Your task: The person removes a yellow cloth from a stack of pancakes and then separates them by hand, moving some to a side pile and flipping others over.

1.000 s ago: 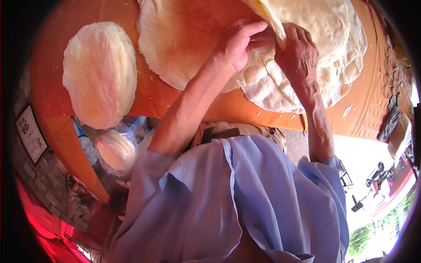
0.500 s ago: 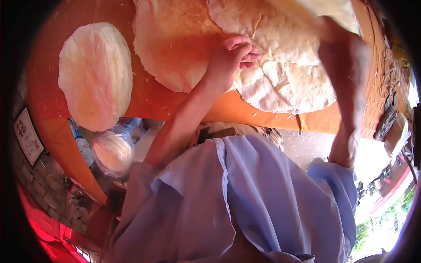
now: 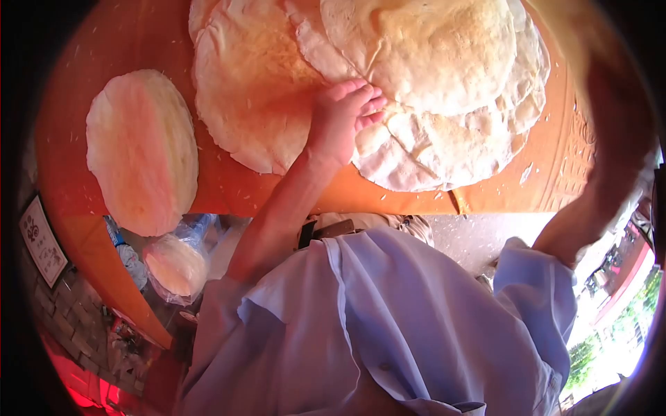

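Several large round flatbreads (image 3: 423, 55) overlap in stacks on an orange-covered table. My left hand (image 3: 347, 114) rests where the left stack (image 3: 253, 90) meets the right one. Its fingers are loosely bent and a little apart, with the tips touching the bread's edge and no clear grip. Out past the right side of the stack, my right hand (image 3: 610, 66) is dark and smeared by motion, so its fingers cannot be made out. A pale tan blur (image 3: 558, 24) lies beside it, too smeared to name.
Another flatbread (image 3: 142, 152) lies apart at the left, overhanging the table's front edge (image 3: 388, 202). Below it hangs or stands a clear plastic bag (image 3: 177, 267) with bread inside. A framed sign (image 3: 43, 239) is at far left. Crumbs dot the orange cover (image 3: 236, 191).
My right hand has swung right, away from the stack. My left hand stays at the breads' edges. The view has shifted, showing more of the stack's far side.
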A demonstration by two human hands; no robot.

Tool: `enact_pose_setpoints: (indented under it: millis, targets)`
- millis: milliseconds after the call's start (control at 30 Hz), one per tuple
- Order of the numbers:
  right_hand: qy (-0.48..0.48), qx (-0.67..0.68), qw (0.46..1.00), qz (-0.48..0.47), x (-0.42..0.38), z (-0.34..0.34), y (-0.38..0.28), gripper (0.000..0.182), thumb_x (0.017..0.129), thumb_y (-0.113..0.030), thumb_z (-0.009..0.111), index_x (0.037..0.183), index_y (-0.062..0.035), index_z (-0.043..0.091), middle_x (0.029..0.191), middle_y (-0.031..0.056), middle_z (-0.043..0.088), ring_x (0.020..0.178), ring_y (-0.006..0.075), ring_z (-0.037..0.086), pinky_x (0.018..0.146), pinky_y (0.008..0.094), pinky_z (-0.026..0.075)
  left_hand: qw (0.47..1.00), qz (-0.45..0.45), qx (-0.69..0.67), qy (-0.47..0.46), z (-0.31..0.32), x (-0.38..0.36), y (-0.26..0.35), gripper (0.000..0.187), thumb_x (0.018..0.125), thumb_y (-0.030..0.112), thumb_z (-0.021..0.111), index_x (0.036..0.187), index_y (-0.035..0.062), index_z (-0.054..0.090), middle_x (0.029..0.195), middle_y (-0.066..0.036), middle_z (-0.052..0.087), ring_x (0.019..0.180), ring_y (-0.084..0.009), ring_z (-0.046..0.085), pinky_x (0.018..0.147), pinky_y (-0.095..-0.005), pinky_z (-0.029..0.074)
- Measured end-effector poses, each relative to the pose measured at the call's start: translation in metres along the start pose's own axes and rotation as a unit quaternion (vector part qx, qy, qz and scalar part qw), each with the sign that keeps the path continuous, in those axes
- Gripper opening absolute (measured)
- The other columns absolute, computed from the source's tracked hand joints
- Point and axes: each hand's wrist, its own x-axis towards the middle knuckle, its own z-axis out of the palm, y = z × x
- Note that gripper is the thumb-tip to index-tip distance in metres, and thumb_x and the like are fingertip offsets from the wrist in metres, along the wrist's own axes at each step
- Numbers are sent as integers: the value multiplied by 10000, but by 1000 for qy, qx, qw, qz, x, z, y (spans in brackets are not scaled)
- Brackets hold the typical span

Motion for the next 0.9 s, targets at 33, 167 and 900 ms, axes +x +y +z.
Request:
enact_pose_setpoints:
  millis: [33,167,900]
  targets:
    - [-14,0,1000,-1,-9,6,-2,241,798,-106,641,1035,-123,688,801,172,673,694,200,678,591,329,492,1000,-1,-20,-5,1,2,-3,345,919,146,572,1192,-48,491,1053,-166,620,1008,-280,633,918,-405,505]
    - [-204,65,977,11,-53,108,-10,274,747,-51,554,983,-131,666,777,158,656,667,327,634,605,378,504,994,-7,-100,-42,7,9,-12,203,913,117,579,1044,-32,542,969,-159,634,954,-289,652,879,-393,537]
    - [-219,140,965,-18,-80,35,-55,260,705,50,555,917,-57,661,758,164,644,708,342,654,602,359,520,995,56,35,-69,-56,-56,-27,107,893,93,557,860,-9,551,763,-73,592,691,-193,653,611,-336,577]
